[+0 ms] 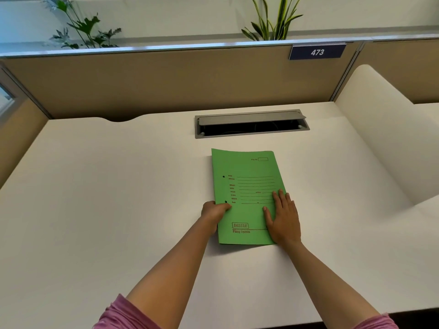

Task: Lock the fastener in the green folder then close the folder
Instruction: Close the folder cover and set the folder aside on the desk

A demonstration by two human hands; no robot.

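Observation:
The green folder (247, 186) lies shut and flat on the white desk (118, 198), front cover up, with printed form lines and "DELUXE Filing System" near its bottom. Two small dark fastener holes show along its left spine edge. My left hand (213, 211) grips the spine edge near the lower hole, thumb on the cover and fingers curled under. My right hand (282, 217) rests flat, fingers spread, on the cover's lower right part. The fastener itself is hidden inside.
A grey cable hatch (251, 123) with its lid raised sits in the desk just beyond the folder. Beige partition panels (166, 84) wall the back and sides, with a "473" sign (317, 52). A rounded white divider (380, 129) rises at the right.

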